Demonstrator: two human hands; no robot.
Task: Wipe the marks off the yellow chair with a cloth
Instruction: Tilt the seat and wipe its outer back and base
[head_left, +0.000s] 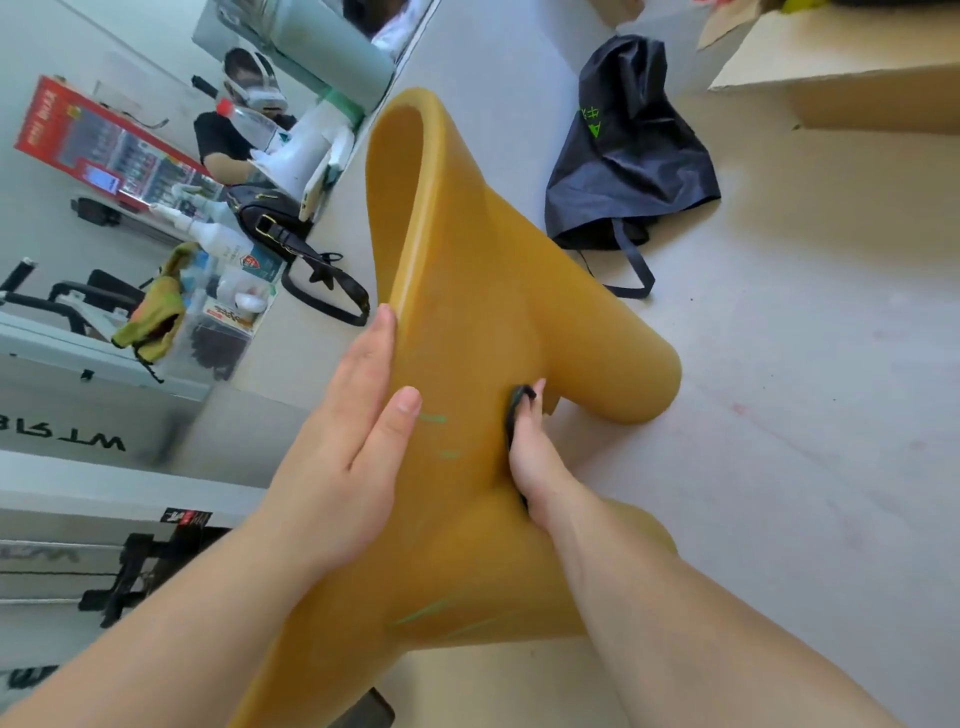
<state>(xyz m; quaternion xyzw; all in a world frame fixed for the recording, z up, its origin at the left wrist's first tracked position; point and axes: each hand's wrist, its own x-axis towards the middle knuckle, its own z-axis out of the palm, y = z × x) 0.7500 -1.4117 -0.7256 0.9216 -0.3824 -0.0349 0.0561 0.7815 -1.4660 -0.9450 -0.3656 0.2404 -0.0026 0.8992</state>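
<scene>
Obs.: the yellow chair (467, 291) sat on the pale floor (779, 364) directly between the person's two hands, its curved shell running away from them. The view was tilted, so I could not tell exactly how it was propped. The left hand (348, 457) lay flat with fingers straight and together, palm pressed on the chair's near edge and holding nothing. I judged it was there to brace the shell against sliding or rocking under the rubbing. The right hand (535, 457) gripped a small dark cloth (518, 410), fingers curled round it, the wad pressed into the hollow of the chair just right of the left fingertips. It was bunched, probably to put pressure on one spot. The chair surface was smooth, matte, mustard-yellow moulded plastic, seemingly one piece. Short green marks (434, 417) showed between the hands, just past the left index fingertip, and fainter, longer green streaks lay nearer the wrists. None sat under the cloth, so I judged the wiping far from finished. Whether a mark lay beneath the cloth I could not tell. A black bag (631, 156) lay well beyond the right hand.
</scene>
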